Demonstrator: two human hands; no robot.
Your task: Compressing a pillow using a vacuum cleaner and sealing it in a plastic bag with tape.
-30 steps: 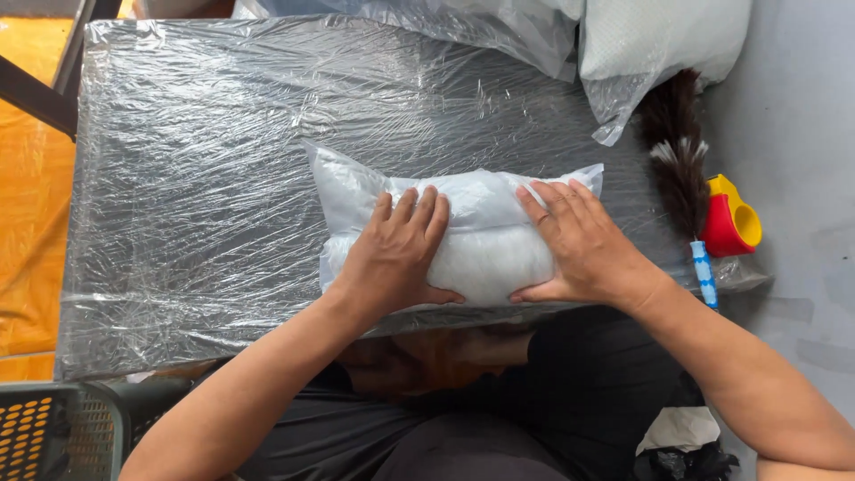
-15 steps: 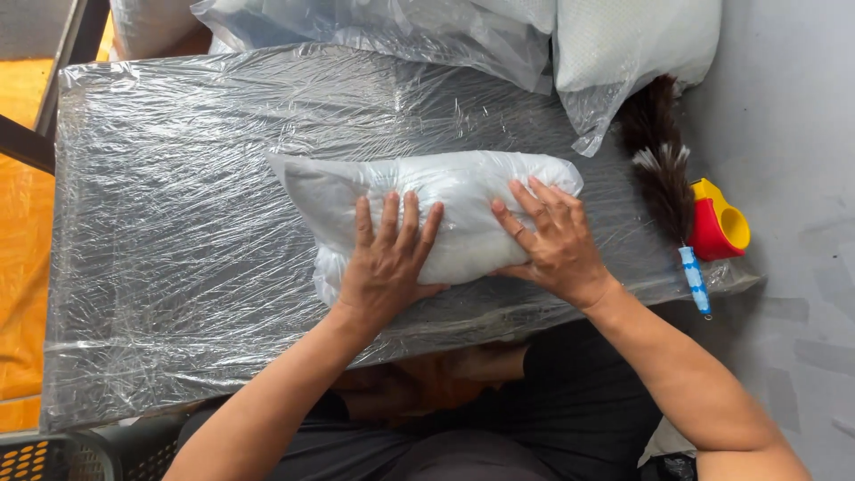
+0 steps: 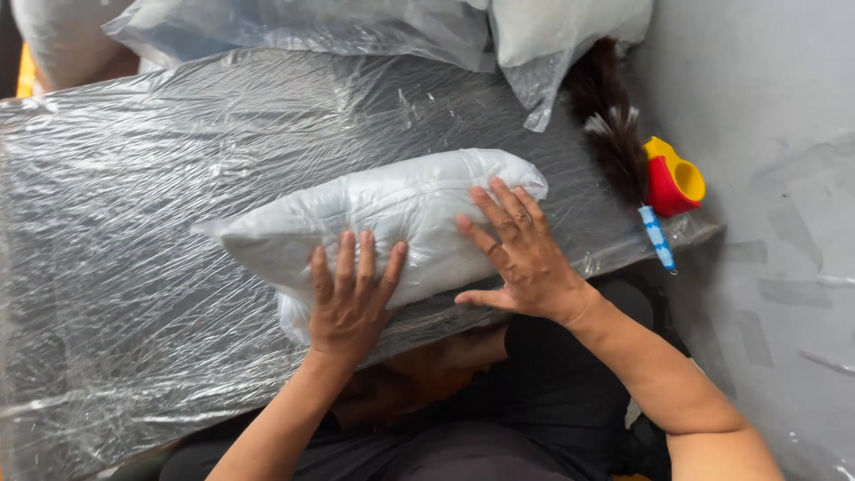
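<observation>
A dark bench (image 3: 134, 267) wrapped in crinkled clear film fills most of the view, stretching away beyond the fingers on every side. On it, directly under both hands, lies a white stuffed pillow in a plastic bag (image 3: 374, 218), set slantwise near the bench's near edge. The left hand (image 3: 349, 298) lies flat on the bag's near left part, fingers (image 3: 346, 263) spread and straight, gripping nothing. The right hand (image 3: 517, 254) presses flat on the bag's right end, fingers likewise splayed, thumb out at the near edge. The pillow looks already bagged and the bag largely flattened against it; its loose left corner is not yet smoothed. Past the fingertips, more bagged pillows (image 3: 356, 31) are piled at the far edge. Right of the right hand lies a dark feather duster (image 3: 614, 134), touching a small red and yellow plastic object (image 3: 672, 178).
</observation>
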